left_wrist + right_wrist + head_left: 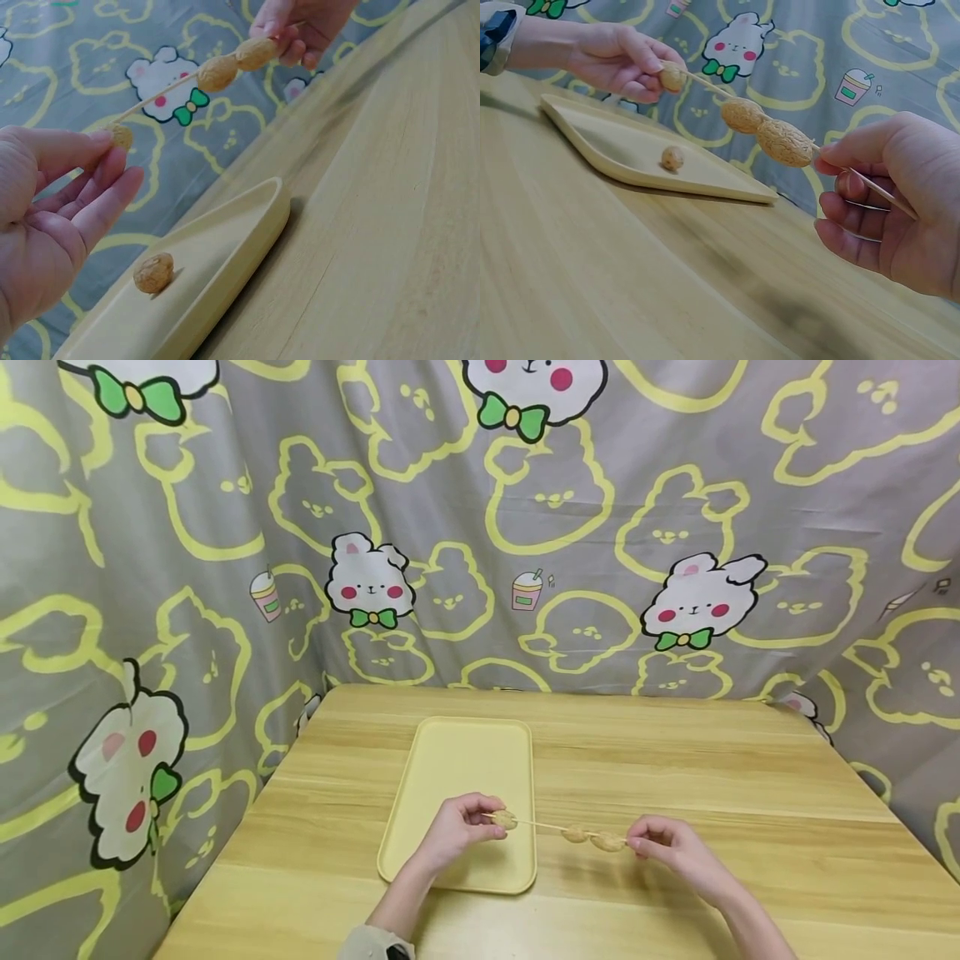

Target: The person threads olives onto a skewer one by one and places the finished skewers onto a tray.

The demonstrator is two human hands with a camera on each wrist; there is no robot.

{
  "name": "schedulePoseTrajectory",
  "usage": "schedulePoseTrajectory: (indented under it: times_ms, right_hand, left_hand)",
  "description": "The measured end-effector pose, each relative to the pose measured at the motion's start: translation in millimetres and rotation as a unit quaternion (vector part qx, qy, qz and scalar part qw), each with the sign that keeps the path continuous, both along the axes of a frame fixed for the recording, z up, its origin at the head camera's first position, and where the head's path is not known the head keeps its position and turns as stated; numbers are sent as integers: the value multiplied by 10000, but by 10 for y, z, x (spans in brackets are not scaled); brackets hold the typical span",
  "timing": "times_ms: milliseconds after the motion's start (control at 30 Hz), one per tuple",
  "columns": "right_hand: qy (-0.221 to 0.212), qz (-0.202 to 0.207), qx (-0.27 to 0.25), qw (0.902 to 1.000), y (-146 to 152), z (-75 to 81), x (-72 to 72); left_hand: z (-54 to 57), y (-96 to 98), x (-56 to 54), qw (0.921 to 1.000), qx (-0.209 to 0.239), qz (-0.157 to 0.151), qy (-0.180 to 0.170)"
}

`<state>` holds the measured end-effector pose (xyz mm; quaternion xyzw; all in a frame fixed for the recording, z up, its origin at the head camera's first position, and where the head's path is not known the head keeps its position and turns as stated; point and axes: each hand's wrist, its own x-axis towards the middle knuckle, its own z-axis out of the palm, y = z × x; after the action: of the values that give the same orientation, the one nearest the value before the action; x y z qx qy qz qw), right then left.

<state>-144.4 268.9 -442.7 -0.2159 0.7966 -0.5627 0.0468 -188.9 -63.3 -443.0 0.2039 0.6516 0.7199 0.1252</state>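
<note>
Both hands hold a thin wooden skewer (543, 825) above the table, one at each end. My right hand (671, 843) grips its right end, and the stick's tail runs across the palm in the right wrist view. Two brown wrinkled balls, one nearer the middle (742, 115) and one by the right fingers (784, 142), sit pressed together on the stick. At the other end, the thumb and fingers of my left hand (461, 831) pinch a third brown ball (120, 136) at the skewer's tip. A bare length of stick shows between it and the pair.
Below the left hand lies a pale yellow tray (476, 752) with a raised rim. One loose brown ball (154, 273) rests on it, hidden in the head view. The wooden table (675, 760) meets a grey patterned curtain (585, 527) behind and at the sides.
</note>
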Motion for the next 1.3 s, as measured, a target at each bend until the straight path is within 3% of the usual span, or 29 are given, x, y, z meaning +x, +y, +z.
schedulePoseTrajectory:
  times_ms: [200, 500, 867, 1100, 1300]
  right_hand:
    - [58, 28, -11, 10000, -65, 10, -33]
    - [45, 55, -216, 9997, -102, 15, -60]
    - [200, 41, -601, 9980, -201, 54, -70]
    - [467, 243, -744, 9958, -251, 73, -84]
    - [445, 342, -756, 9956, -283, 82, -87]
  left_hand:
    - [-46, 12, -22, 9997, 214, 75, -115]
    - [-98, 52, -15, 9964, 783, -166, -290]
    - [-73, 158, 32, 9888, 1471, -160, 217]
    - [-57, 205, 50, 9879, 1531, -135, 220]
    - [-54, 233, 76, 9900, 1375, -137, 299]
